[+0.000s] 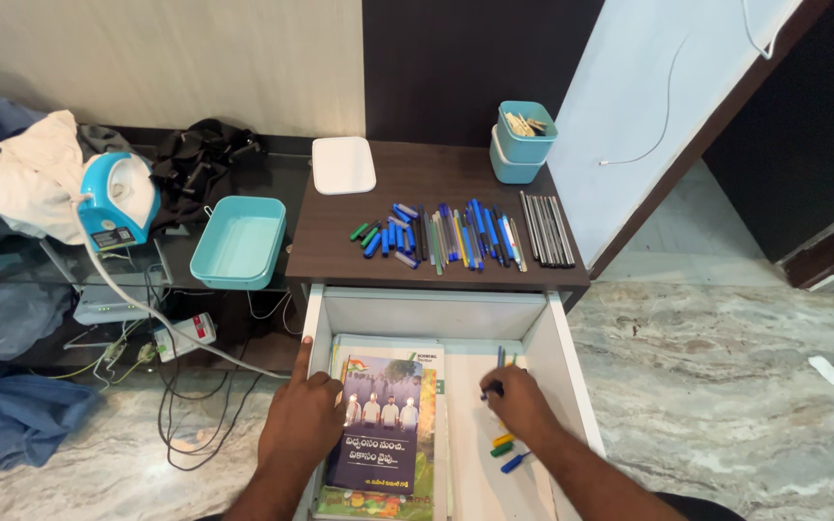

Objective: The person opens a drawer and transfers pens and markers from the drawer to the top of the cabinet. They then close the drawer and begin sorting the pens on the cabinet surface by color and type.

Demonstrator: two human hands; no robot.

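Observation:
An open white drawer [557, 342] sits below a dark brown desk top [330, 236]. My left hand [303, 417] rests on the drawer's left rim and on the edge of a dark blue book [383, 425] that lies on other books. My right hand [516, 400] is inside the drawer on the right, its fingers closed around several pens [500, 359]. Loose pens, green, yellow and blue [506, 452], lie on the drawer floor by that wrist. On the desk top a row of blue, green and dark pens [441, 234] is laid out, with dark pencils [545, 230] at its right.
Two stacked teal boxes [523, 143] stand at the desk's back right, a white lid [343, 164] at back left. A teal tray [239, 241], an iron [116, 201], clothes and tangled cables [176, 371] lie to the left. Marble floor [726, 386] spreads to the right.

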